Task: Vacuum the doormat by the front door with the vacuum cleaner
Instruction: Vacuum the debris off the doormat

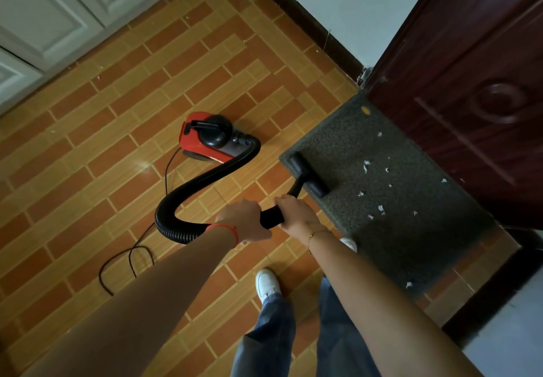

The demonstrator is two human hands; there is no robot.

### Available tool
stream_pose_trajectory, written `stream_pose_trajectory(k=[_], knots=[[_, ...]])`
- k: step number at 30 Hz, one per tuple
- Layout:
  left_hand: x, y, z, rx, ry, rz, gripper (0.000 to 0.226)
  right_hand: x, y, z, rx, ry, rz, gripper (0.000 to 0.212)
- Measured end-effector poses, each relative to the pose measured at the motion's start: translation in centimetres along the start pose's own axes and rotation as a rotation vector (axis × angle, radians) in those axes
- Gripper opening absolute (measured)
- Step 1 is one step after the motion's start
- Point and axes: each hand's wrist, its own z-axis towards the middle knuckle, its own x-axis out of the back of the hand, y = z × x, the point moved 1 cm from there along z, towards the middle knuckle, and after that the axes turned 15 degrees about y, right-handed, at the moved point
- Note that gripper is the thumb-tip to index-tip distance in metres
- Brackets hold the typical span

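While a glossy red and black vacuum (208, 137) sits on the brick-patterned tiles (117, 118) at ten o'clock from the hands, its ribbed black hose (188, 185) snakes in an S to the left hand (244, 220), which curls around it. Just right, the right hand (295, 210) grips the smooth black tube (271, 217), whose flat bar-shaped nozzle (308, 174) rests on the mat's near edge. That coarse, dark grey rectangular mat (396, 200), flecked with white paper scraps (365, 166), lies at two o'clock against the dark red door (470, 83).
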Motion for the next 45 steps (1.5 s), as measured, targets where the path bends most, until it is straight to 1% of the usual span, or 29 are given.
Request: stream_pose_trajectory(k=[6, 10, 17, 22, 29, 35, 40, 45], knots=[[-0.5, 2.0, 1.5, -0.022, 0.045, 0.02, 0.021, 0.5, 2.1, 0.6, -0.022, 0.034, -0.05, 0.023], [-0.5, 4.9, 3.3, -0.033, 0.052, 0.009, 0.021, 1.6, 5.2, 1.5, -0.038, 0.056, -0.067, 0.023], [0.4, 12.6, 7.5, -0.062, 0.06, -0.011, 0.022, 5.0, 13.5, 3.5, -0.007, 0.064, -0.072, 0.025], [1.7, 18.6, 10.4, -0.066, 0.094, -0.046, 0.014, 8.9, 19.3, 4.9, 0.009, 0.082, -0.101, 0.023], [3.1, 25.5, 13.4, -0.085, 0.119, -0.064, 0.014, 12.9, 26.2, 5.9, 0.001, 0.08, -0.118, 0.023], [3.8, 29.1, 15.1, -0.078, 0.114, -0.108, 0.015, 14.9, 29.5, 6.4, -0.017, 0.087, -0.142, 0.019], [3.9, 31.3, 16.3, -0.08, 0.11, -0.115, 0.012, 15.4, 32.0, 7.0, -0.024, 0.094, -0.113, 0.018], [4.0, 33.1, 17.4, -0.056, 0.075, -0.164, 0.013, 16.1, 33.9, 7.7, -0.018, 0.081, -0.098, 0.023]])
